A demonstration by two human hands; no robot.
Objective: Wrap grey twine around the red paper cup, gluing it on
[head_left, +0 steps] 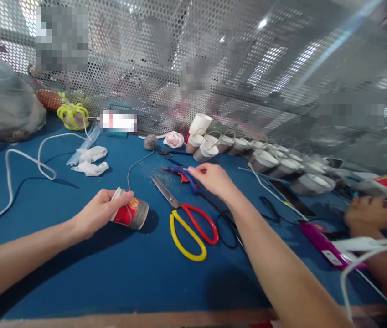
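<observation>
Yarn-wrapped paper cup (132, 213), clasped sideways in the left grip (99, 207), is left of the scissors (175, 204); right grip (216, 180), fingertips pinched together, is at the glue gun (192, 184) beyond them.

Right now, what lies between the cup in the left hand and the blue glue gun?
In the head view, the scissors' blades lie between the cup and the glue gun.

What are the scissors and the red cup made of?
The scissors seem to have metal blades, grey and shiny, and plastic handles, glossy yellow and red. The cup in the left hand seems printed paper, judging by its thin white rim. Its grey wrap may be matte yarn, matching the nearby ball.
</observation>
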